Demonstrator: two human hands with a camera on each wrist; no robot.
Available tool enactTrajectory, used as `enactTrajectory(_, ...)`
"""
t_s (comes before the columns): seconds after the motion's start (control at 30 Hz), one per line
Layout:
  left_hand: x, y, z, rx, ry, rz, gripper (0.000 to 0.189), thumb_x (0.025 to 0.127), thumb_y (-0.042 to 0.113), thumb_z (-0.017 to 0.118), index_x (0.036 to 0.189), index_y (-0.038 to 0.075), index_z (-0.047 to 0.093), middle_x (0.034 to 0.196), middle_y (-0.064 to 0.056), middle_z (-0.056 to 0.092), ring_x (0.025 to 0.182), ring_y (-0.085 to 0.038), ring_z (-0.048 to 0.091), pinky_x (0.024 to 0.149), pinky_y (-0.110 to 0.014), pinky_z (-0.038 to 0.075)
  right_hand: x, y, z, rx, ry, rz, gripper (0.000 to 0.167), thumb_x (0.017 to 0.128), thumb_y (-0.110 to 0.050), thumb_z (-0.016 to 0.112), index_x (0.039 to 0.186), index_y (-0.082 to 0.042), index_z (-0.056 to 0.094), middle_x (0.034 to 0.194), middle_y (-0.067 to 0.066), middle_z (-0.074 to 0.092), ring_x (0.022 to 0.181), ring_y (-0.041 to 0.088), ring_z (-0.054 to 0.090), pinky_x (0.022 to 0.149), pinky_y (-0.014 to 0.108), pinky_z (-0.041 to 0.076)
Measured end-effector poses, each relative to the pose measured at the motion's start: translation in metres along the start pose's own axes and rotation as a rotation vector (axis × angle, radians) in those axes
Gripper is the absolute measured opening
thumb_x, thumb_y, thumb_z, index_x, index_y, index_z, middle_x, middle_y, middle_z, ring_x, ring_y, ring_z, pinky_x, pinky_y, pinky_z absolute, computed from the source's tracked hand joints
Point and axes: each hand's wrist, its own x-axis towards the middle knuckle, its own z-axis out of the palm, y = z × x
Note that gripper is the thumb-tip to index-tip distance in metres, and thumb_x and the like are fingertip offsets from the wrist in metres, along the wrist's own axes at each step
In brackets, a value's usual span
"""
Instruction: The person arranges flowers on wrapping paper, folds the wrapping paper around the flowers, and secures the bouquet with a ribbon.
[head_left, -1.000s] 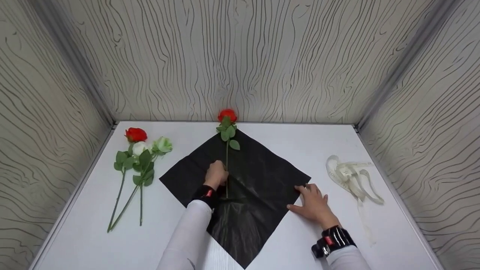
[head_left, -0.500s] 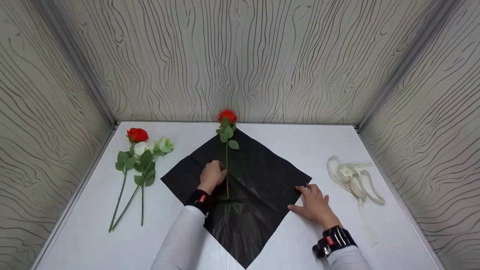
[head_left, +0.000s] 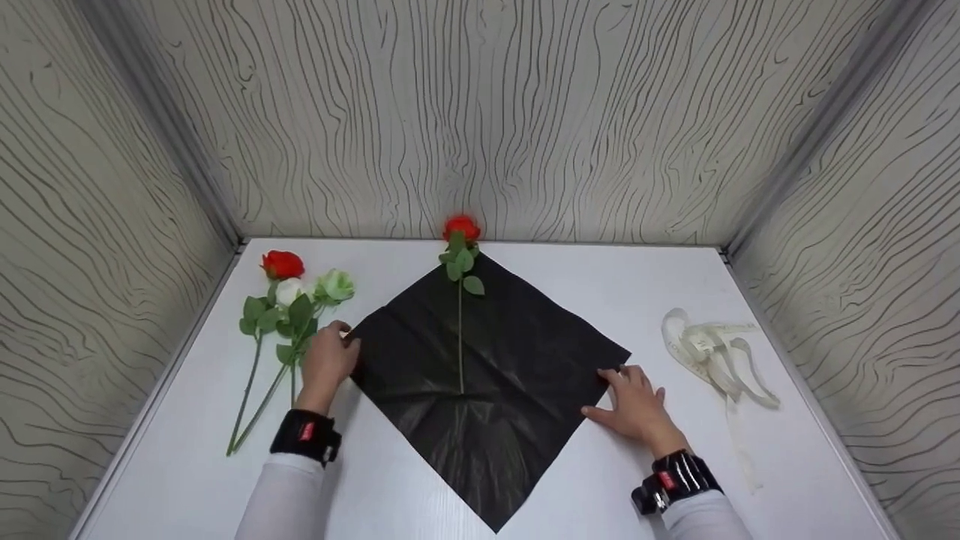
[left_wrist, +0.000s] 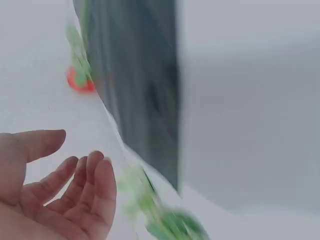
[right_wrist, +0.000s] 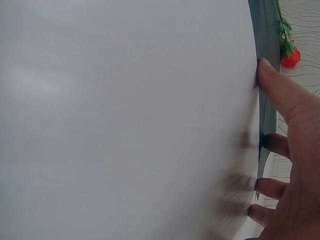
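Note:
A sheet of black wrapping paper [head_left: 525, 337] lies as a diamond on the white table. On it rests a single red rose [head_left: 460, 227], its bloom past the top corner and its stem running down the middle. My left hand [head_left: 328, 361] is at the paper's left corner; in the left wrist view its thumb and loosely bent fingers [left_wrist: 102, 185] stand apart with nothing between them. At the right corner, my right hand [head_left: 636, 405] touches the paper's edge with spread fingertips. The right wrist view shows its thumb and fingers along that edge.
Left of the paper lie a second red rose [head_left: 283, 264], a white rose [head_left: 291, 291] and a pale green flower [head_left: 335, 285], close beside my left hand. A loosely looped cream ribbon [head_left: 709, 349] lies at the right. A patterned wall [head_left: 480, 120] stands behind the table.
My left hand has let go of the rose stem on the paper and moved left to the paper's left corner. The right hand has stayed at the right edge.

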Motion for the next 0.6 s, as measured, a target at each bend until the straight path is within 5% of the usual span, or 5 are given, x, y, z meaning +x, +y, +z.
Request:
enactTrajectory(0.17,-0.005,-0.047,-0.033,0.020,0.026,-0.131,0.037,0.083,0.020,0.054,0.114,0.000,0.053,0.104,-0.021,0.054,0.091,-0.036,0.053,0.065,-0.046,0.043,0.000,0.000,-0.001,-0.018,-0.011,-0.004,0.076,0.068,-0.062,0.062,0.127,-0.016,0.047,0.127,0.022,0.032,0.119,0.039,0.027,0.084,0.070,0.016)
enactTrajectory(0.33,-0.014,-0.080,-0.051,0.049,0.078,-0.195,0.035,0.083,0.012,0.051,0.113,-0.006,0.052,0.103,-0.026,0.050,0.090,-0.040,0.051,0.060,-0.046,0.043,0.001,-0.003,-0.005,-0.035,-0.045,0.000,0.076,0.069,-0.062,0.061,0.127,-0.015,0.046,0.128,0.023,0.030,0.119,0.041,0.026,0.083,0.071,0.018)
enactTrajectory(0.6,-0.022,-0.103,-0.057,0.057,0.042,-0.248,0.032,0.082,0.009,0.046,0.106,-0.012,0.053,0.097,-0.031,0.050,0.086,-0.046,0.051,0.058,-0.049,0.042,0.006,-0.003,-0.016,0.032,-0.073,0.011,0.070,0.073,-0.058,0.059,0.126,-0.013,0.048,0.129,0.025,0.031,0.116,0.045,0.030,0.083,0.070,0.020)
